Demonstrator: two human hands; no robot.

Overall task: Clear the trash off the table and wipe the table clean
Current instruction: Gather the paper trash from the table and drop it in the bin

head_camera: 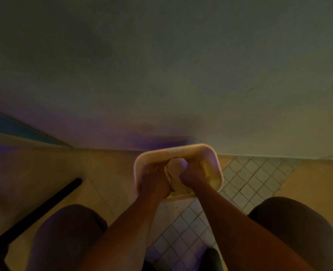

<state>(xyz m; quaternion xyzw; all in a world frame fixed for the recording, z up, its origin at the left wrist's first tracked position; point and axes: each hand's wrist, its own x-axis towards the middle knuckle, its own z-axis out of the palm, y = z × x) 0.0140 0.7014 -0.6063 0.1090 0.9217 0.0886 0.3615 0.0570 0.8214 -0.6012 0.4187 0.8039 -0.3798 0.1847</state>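
Both forearms reach forward and down from the bottom of the view, and the two hands meet over a pale, rounded rectangular tub that stands on the floor against the foot of a wall. The left hand lies over the near left part of the tub's opening, its fingers bent down around the left side of a pale, crumpled cloth; the dim, blurred picture does not show each finger apart. The right hand is curled into a fist, its grip closed around the right side of the same cloth, knuckles up. So there are two hands, one cloth and one tub. The cloth is a light cream lump, bunched and creased, sitting between the two grips and inside the tub's rim, reaching from the middle of the opening down toward its near edge. Right of the right grip, the tub's inner wall looks yellowish. Below the grips, two knees in dark fabric frame the arms. The floor is plain tan to the left of the grips and a grid of small pale tiles to the right. A dark bar slants across the floor far to the left.
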